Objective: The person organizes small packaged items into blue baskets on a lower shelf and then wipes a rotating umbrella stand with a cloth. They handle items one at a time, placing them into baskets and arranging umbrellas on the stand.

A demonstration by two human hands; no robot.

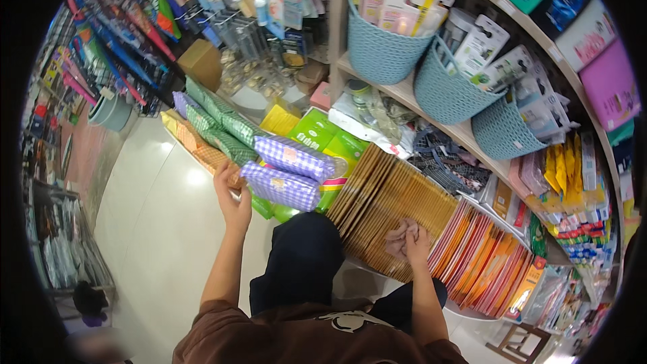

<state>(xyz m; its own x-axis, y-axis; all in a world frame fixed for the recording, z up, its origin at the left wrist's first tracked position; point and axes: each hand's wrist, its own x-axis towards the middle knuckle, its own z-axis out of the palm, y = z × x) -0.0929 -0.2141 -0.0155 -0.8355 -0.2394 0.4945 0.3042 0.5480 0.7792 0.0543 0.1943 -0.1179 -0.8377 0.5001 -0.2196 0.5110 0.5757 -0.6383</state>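
Note:
My left hand (234, 196) is at the near end of a row of orange checked packages (206, 154), its fingers at the last one; whether it grips that package is unclear. Two purple-and-white checked packages (281, 192) lie just to its right, on green packages (309, 131). Green checked packages (222, 121) lie beyond. My right hand (417, 246) holds a crumpled brownish-pink cloth (401, 237) on a row of brown, ribbed flat packs (394, 187). Right of that hand stands a row of red and orange flat packs (480, 258).
Woven blue baskets (386, 50) with carded goods stand on a wooden shelf (404, 98) above the row. Folded dark patterned fabric (450, 154) lies below them. A wooden stool (519, 346) is at lower right, a light-blue bucket (110, 111) at left on the floor.

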